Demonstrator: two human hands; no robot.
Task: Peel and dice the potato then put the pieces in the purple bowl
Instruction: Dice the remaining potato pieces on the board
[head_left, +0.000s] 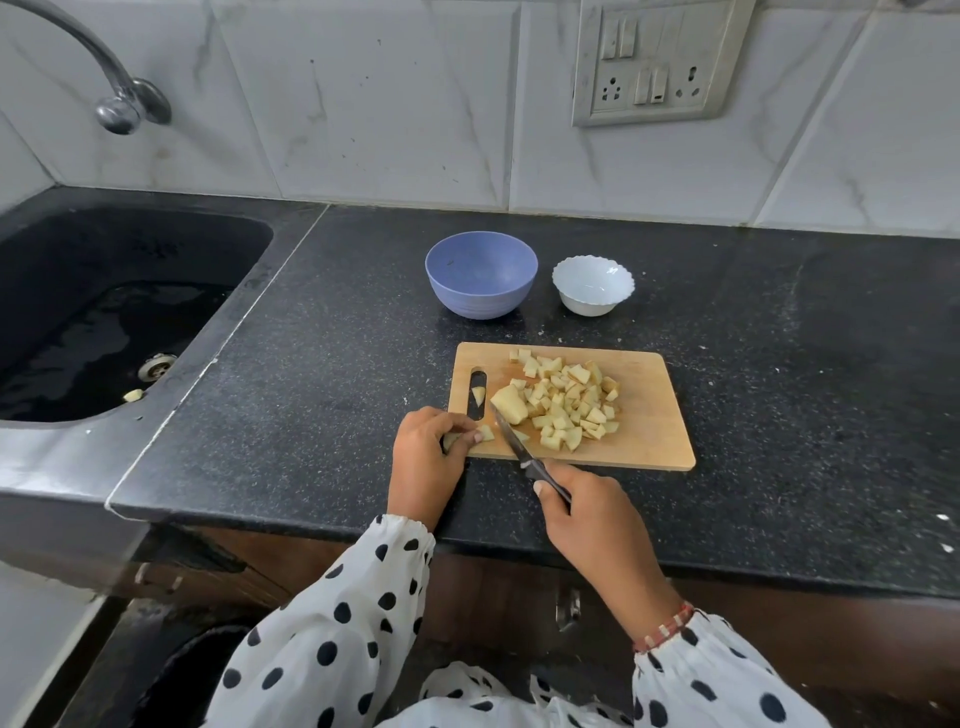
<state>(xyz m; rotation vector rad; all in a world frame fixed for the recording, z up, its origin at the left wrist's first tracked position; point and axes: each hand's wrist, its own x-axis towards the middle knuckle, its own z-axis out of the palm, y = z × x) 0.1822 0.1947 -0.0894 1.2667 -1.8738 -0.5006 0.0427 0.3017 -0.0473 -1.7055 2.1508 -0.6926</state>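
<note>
On the speckled black stone counter (322, 332) lies a rectangular pale wooden cutting board (644, 415); a heap of diced pale-yellow potato cubes (571, 400) covers its middle, with one larger uncut potato chunk (509, 405) at the heap's left edge. The left hand (426, 452), at the board's near-left corner, pinches a small potato piece (485, 432) between curled fingertips; another bit sits in the board's handle slot (477, 401). The right hand (582, 514) is wrapped around the dark handle of a steel kitchen knife (511, 439); its blade slants across the board, tip beside the large chunk, just right of the pinched piece. Behind the board stand a round purple bowl (480, 275) and a scalloped white bowl (593, 286); neither holds potato.
</note>
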